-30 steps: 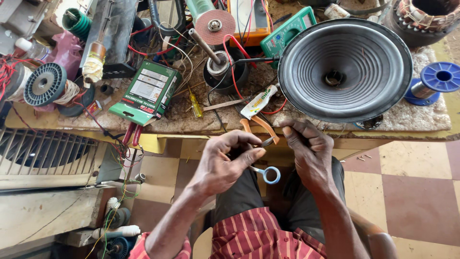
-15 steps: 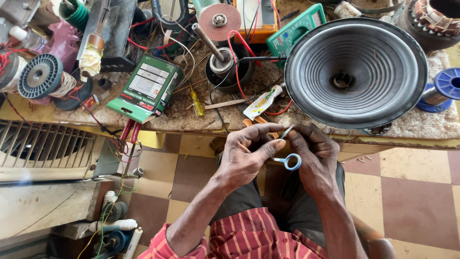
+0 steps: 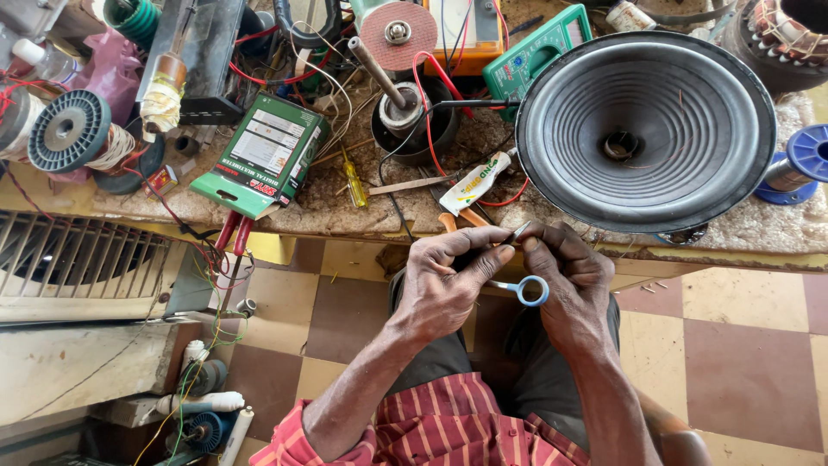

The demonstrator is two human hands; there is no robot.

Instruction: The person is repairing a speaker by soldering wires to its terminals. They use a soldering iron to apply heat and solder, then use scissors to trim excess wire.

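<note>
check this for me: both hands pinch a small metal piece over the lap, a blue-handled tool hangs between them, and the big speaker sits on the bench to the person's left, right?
Not quite. In the head view the speaker sits on the bench to the person's right, not left. The rest holds: the left hand and right hand pinch a small metal piece over the lap, and the blue-handled tool hangs between them.

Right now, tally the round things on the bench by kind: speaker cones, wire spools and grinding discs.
Speaker cones: 1, the big black speaker.
Wire spools: 3, a dark grey spool, a green spool and a blue spool.
Grinding discs: 1, the pink disc.
Total: 5.
</note>
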